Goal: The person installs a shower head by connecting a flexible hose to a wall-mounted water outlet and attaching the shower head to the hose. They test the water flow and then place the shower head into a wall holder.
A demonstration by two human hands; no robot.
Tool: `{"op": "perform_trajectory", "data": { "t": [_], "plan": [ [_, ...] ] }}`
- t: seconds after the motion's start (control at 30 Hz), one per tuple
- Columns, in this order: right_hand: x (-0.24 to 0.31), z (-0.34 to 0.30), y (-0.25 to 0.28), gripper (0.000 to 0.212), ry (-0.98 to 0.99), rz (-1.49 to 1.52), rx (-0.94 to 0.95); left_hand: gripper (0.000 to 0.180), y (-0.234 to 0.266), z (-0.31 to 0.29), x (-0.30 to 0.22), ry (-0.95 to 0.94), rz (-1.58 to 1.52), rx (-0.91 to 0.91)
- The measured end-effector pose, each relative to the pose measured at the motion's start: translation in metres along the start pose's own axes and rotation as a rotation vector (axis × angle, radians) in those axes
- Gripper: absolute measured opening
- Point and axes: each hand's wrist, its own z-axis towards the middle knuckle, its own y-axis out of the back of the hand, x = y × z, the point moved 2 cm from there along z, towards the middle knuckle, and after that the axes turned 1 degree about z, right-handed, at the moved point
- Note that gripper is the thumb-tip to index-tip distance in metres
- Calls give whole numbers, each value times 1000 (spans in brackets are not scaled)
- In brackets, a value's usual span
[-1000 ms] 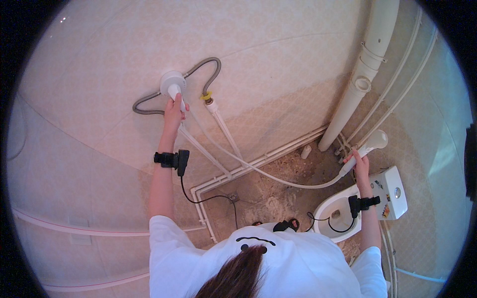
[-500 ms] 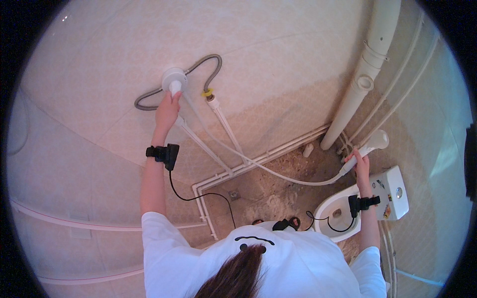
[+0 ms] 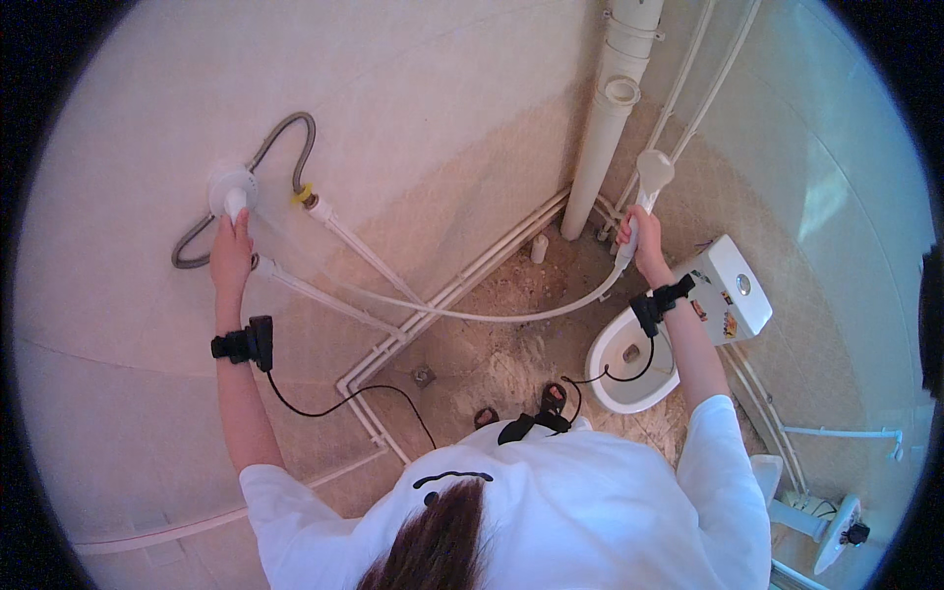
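Note:
On the left wall, a round white shower mixer has a white lever handle, and my left hand is closed around that lever. My right hand grips the handle of a white shower head at the right. Its broad head points up and away from me, above the toilet tank. A pale hose sags from the shower head's lower end across toward the mixer; it is faint near the wall. I cannot make out whether water is running.
A white toilet stands below my right forearm, its tank against the right wall. Grey braided hoses join the mixer to white wall pipes. A thick drainpipe rises in the corner. The floor looks rough and stained, with a small drain.
My view has turned to the right, so the wall and mixer sit farther left. My right hand has raised the shower head, which is now more upright. My left hand stays on the lever.

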Motion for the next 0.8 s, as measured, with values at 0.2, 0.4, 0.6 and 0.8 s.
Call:
{"op": "perform_trajectory", "data": {
  "t": [0.2,0.4,0.6,0.8],
  "plan": [
    [4,5,-16,32,-27,-159,2,45,14,1,-31,240,-90,113],
    [-4,20,-25,32,-40,-139,128,45,5,4,-11,100,-27,93],
    [-21,29,-50,31,-26,-187,156,44,19,3,-25,273,-89,201],
    [-39,40,-61,32,-61,-232,175,44,15,6,-18,260,-142,212]
  ]
}}
